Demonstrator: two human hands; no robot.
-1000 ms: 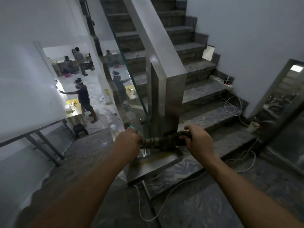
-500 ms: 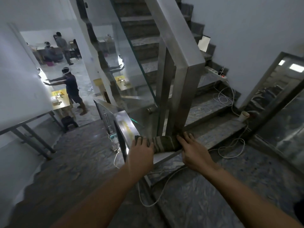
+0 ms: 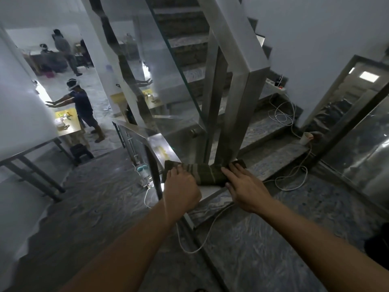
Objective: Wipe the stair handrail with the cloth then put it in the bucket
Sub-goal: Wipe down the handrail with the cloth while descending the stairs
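Note:
A dark green striped cloth (image 3: pixel 207 173) lies stretched across the flat steel handrail (image 3: pixel 161 147) at the foot of the upright steel post (image 3: pixel 235 114). My left hand (image 3: pixel 181 186) presses on the cloth's left end with its fingers curled over it. At the cloth's right end, my right hand (image 3: pixel 245 186) lies flat with its fingers spread, beside the post's base. No bucket is in view.
A glass panel (image 3: pixel 168 81) runs up beside the sloped rail. Marble steps (image 3: pixel 271 123) climb to the right, with white cables (image 3: pixel 284 116), a power strip (image 3: pixel 275 85) and a paper cup (image 3: pixel 306 137). Several people stand in the room below left. A mirror (image 3: pixel 345 98) leans at right.
The cloth was twisted between my fists around the post's base. Now it lies flatter on the rail and both hands press on it. The view moved nearer and lower.

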